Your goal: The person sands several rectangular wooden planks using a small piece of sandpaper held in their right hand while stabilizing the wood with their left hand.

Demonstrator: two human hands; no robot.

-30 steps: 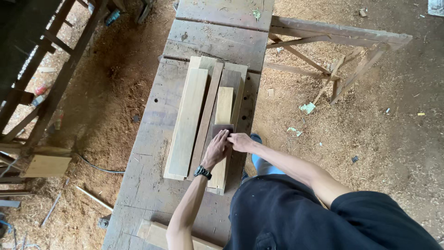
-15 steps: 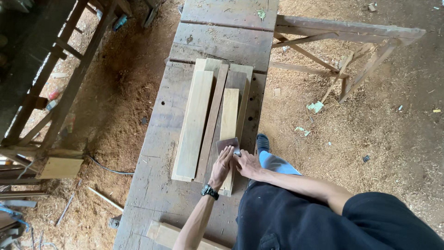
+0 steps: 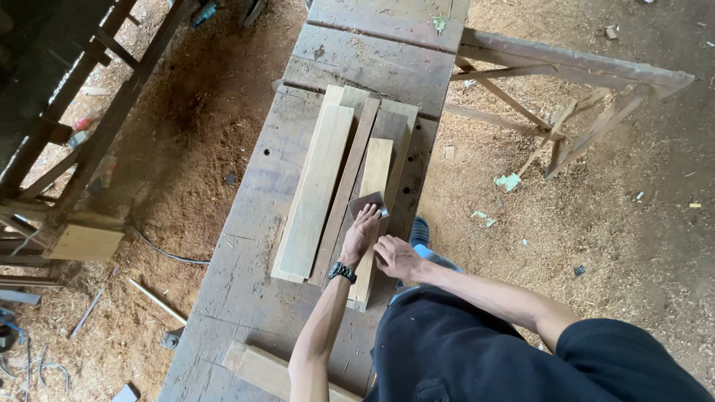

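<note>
Pale wood throughout: several planks laid side by side along a grey, weathered worktop [image 3: 253,223], seen from above. Left hand [image 3: 363,232] stretched forward over the narrow light plank [image 3: 372,195], fingers flat and pressing a small dark sheet [image 3: 369,203] (sandpaper by the look of it, though too small to tell for sure) onto the plank's top face. Grip of that hand spread rather than clamped, palm down, black wristwatch [image 3: 342,271] on the wrist. Right hand [image 3: 397,257] just beside the left, lower on the same plank, resting at its right edge with fingers loosely curled; whether actually closed around the edge cannot be told. Hands near each other but not touching.

Wider light plank [image 3: 314,190] to the left, lying flat, with a darker thin strip [image 3: 344,197] between it and the narrow plank. Another short block [image 3: 261,368] near the bottom end of the worktop. Sawdust-covered floor [image 3: 186,149] on both sides, a wooden trestle frame [image 3: 573,89] to the right, dark timber framing [image 3: 74,149] to the left. Dark clothing at bottom right.
</note>
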